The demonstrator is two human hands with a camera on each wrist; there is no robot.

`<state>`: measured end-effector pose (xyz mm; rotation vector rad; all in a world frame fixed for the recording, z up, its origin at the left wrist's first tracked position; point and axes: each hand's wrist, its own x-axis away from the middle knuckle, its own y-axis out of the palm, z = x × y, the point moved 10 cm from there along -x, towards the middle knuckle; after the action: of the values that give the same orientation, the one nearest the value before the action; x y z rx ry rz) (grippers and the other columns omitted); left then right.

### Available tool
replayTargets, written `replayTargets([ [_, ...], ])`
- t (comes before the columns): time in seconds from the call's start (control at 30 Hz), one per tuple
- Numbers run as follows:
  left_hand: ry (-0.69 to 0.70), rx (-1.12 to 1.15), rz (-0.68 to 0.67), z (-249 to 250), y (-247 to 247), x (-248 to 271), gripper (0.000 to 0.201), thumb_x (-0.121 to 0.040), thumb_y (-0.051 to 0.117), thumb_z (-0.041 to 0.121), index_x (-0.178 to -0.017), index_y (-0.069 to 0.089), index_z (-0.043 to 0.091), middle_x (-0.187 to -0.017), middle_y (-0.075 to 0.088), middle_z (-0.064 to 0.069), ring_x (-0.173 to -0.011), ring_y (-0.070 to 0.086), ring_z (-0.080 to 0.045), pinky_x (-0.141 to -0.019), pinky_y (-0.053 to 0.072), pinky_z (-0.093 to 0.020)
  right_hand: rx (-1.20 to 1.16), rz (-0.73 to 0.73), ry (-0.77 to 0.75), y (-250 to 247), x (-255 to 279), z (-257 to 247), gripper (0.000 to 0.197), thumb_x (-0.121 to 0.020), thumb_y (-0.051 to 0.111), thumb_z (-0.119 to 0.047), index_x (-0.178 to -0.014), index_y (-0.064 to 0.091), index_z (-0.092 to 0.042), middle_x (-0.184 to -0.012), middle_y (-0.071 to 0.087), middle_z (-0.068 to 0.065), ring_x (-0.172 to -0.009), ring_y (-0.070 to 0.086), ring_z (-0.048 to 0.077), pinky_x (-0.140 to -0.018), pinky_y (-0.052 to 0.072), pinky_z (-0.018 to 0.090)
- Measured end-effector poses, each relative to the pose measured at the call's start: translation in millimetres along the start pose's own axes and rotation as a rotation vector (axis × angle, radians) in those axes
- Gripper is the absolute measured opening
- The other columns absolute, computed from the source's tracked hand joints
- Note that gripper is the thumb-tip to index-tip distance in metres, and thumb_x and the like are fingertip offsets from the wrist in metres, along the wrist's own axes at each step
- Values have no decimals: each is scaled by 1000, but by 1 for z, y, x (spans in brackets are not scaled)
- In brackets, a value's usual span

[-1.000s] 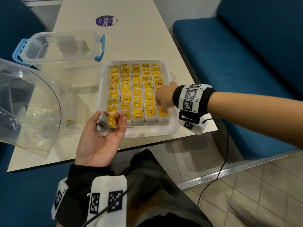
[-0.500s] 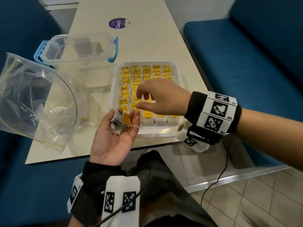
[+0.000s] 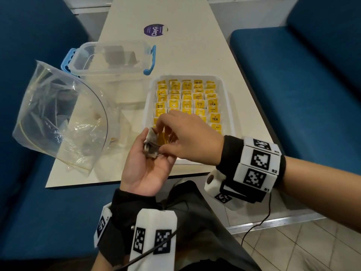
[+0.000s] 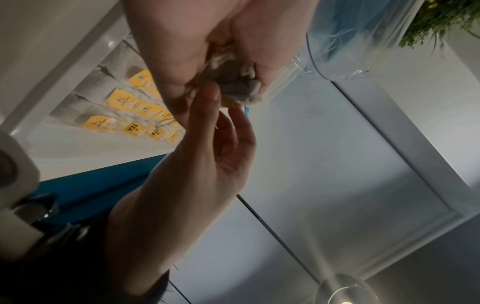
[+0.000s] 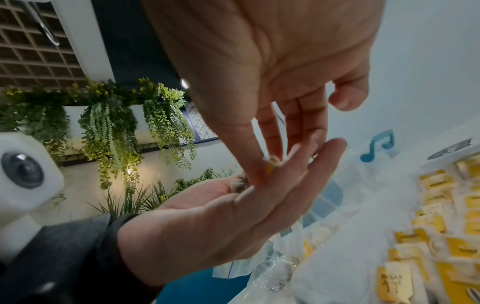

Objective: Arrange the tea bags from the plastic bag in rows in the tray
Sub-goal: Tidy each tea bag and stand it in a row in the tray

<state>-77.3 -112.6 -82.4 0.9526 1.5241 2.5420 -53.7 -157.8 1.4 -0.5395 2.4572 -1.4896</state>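
Observation:
A white tray (image 3: 227, 90) on the table holds rows of tea bags with yellow tags (image 3: 187, 99). My left hand (image 3: 154, 159) is palm up at the table's near edge, with a few loose tea bags (image 3: 150, 142) lying on its fingers. My right hand (image 3: 162, 136) reaches over from the right, its fingertips closing on one tea bag (image 4: 235, 86) in that palm. In the right wrist view a yellow tag (image 5: 272, 162) peeks out between the right fingertips above the flat left hand (image 5: 233, 216). The clear plastic bag (image 3: 58, 118) lies open to the left.
A clear lidded container with blue clips (image 3: 113, 57) stands behind the bag, left of the tray. A purple sticker (image 3: 154, 30) marks the far table. Blue bench seats (image 3: 293, 85) flank the table. A cable (image 3: 259, 222) hangs from my right wrist.
My right hand left the tray's right front corner and swung left onto the tea bags in my left palm. The left hand stayed palm up.

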Motion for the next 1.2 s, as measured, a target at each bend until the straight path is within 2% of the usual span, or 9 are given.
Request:
replayTargets([
  [0.1, 8, -24, 11, 2, -5, -2, 31, -96, 42, 31, -85, 63, 11, -82, 72, -8, -72, 72, -19, -66, 58, -30, 21, 2, 4, 1, -1, 1, 37, -78, 66, -38, -106, 51, -19, -96, 51, -5, -93, 52, 18, -78, 37, 33],
  [0.27, 6, -31, -35, 3, -7, -4, 41, -93, 44, 32, -75, 74, 10, -93, 72, -8, -85, 71, -20, -90, 46, -41, 113, 22, 9, 3, 1, -2, 37, -83, 58, -39, -112, 47, -20, -101, 52, -3, -97, 50, 19, -77, 28, 33],
  [0.5, -2, -34, -25, 7, -9, -3, 31, -95, 43, 33, -99, 64, 10, -97, 71, -10, -89, 70, -21, -77, 56, -35, 165, 36, -19, -3, 1, -6, 30, -85, 47, -23, -115, 50, -21, -103, 57, -4, -100, 51, 20, -74, 23, 32],
  [0.63, 20, -1, -33, 10, -8, -4, 27, -95, 43, 31, -95, 62, 12, -85, 72, -11, -77, 71, -23, -73, 56, -39, 171, 26, -44, -8, -1, -2, 33, -84, 49, -17, -116, 54, -19, -109, 57, -4, -108, 47, 18, -78, 25, 30],
  [0.8, 21, -6, -35, 9, -6, -3, 24, -95, 44, 28, -89, 60, 11, -82, 70, -16, -71, 71, -28, -66, 58, -43, 132, 87, -155, -16, 1, -14, 24, -71, 57, -6, -84, 75, -14, -82, 65, 9, -71, 60, 30, -58, 39, 33],
  [0.87, 15, -15, -38, 8, -6, -4, 23, -95, 45, 28, -90, 60, 11, -85, 70, -17, -75, 71, -29, -66, 59, -43, 86, 18, -124, -11, -1, -8, 27, -79, 56, -1, -97, 74, -11, -96, 61, 15, -81, 59, 32, -63, 41, 32],
  [0.97, 6, -19, -28, 7, -8, -5, 22, -94, 47, 27, -92, 61, 10, -91, 70, -20, -79, 71, -30, -73, 57, -42, 3, -20, -126, -7, 1, -1, 30, -84, 52, 3, -106, 71, -7, -108, 55, 15, -90, 52, 22, -65, 28, 13],
  [1.07, 1, -28, 4, 7, -13, -8, 22, -94, 48, 27, -93, 63, 11, -102, 68, -20, -81, 71, -30, -73, 57, -39, -102, -1, -60, -9, 0, 7, 30, -81, 52, -7, -105, 69, -4, -111, 54, 10, -79, 42, 5, -68, 31, 3],
  [1.2, -1, -6, 1, 6, -15, -9, 21, -95, 47, 27, -94, 62, 12, -100, 69, -20, -81, 72, -28, -73, 58, -39, -208, 52, 45, -16, 0, 19, 24, -86, 59, -26, -101, 71, -10, -108, 58, 4, -91, 54, 13, -76, 41, 16],
])
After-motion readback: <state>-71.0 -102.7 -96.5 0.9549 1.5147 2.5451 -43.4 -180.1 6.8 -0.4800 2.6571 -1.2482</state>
